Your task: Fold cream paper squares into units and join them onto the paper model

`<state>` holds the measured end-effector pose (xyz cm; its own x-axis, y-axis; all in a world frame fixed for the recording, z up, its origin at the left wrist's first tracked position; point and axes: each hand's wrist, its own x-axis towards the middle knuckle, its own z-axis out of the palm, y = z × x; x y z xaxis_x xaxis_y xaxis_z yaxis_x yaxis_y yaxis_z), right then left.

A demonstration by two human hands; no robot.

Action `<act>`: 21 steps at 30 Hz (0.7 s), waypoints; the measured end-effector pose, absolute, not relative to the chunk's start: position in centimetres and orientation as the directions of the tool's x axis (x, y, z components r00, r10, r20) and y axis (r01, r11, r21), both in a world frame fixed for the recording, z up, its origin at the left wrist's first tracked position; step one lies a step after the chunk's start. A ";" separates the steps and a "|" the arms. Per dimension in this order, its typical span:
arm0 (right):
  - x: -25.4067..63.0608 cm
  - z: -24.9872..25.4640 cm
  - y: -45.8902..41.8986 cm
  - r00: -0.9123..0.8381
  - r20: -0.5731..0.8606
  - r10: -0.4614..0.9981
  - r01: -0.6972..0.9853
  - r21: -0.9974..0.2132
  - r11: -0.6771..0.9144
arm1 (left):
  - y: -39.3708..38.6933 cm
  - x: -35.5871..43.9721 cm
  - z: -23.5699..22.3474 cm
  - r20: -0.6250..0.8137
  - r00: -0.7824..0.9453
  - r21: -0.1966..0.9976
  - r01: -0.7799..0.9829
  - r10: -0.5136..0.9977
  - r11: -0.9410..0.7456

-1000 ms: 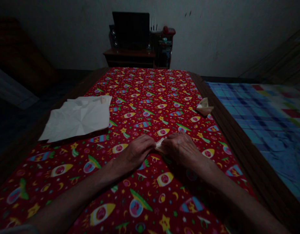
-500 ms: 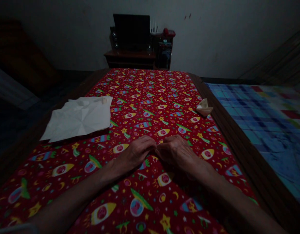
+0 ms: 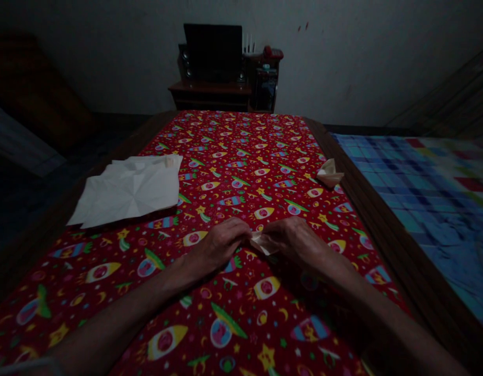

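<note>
Right hand (image 3: 294, 240) has turned since half a second ago, baring more small folded paper (image 3: 266, 244)

The left hand (image 3: 228, 237) pinches the paper's left end, fingers nearly closed; the right fingers bend at its other end — whether gripping, I cannot tell. It sits between both hands, at the near middle of the red patterned cloth (image 3: 233, 175). Farther left lie creased pale sheets (image 3: 135, 190), stacked; farther right, a folded piece (image 3: 331, 176) — and beyond the cloth's far end, a dark screen (image 3: 214, 52).
</note>
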<state>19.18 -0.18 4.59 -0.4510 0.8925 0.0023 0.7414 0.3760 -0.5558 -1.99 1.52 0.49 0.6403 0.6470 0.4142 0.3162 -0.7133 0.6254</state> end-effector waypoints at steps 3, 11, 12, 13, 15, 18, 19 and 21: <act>19.6 4.6 0.1 -0.432 0.021 0.902 0.746 -0.554 0.370 | 1.4 -1.7 0.4 0.450 0.544 0.667 0.322 0.708 -0.672; 18.7 4.7 0.1 -0.093 0.213 0.973 0.550 -0.803 0.228 | 0.0 0.3 0.6 -0.092 0.299 0.991 -0.063 0.950 0.116; 18.4 4.5 0.0 -0.066 0.206 0.976 0.515 -0.831 0.210 | -0.2 0.4 0.7 -0.144 0.347 0.977 -0.101 0.927 0.190; 18.1 4.3 -0.2 -0.055 0.188 0.981 0.486 -0.853 0.190 | -0.4 0.5 0.9 -0.174 0.380 0.961 -0.136 0.908 0.241; 17.7 3.8 -0.5 -0.058 0.141 0.988 0.437 -0.887 0.152 | -0.6 0.6 1.1 -0.198 0.394 0.936 -0.194 0.897 0.292; 17.4 3.2 -0.7 -0.078 0.106 0.991 0.389 -0.912 0.128 | -0.6 0.6 1.1 -0.223 0.366 0.919 -0.231 0.904 0.320; 17.3 3.1 -0.7 -0.088 0.104 0.991 0.378 -0.917 0.130 | -0.5 0.6 1.0 -0.226 0.363 0.915 -0.239 0.904 0.325; 17.2 2.8 -0.6 -0.115 0.102 0.988 0.353 -0.925 0.137 | -0.4 0.6 0.7 -0.224 0.365 0.904 -0.269 0.904 0.333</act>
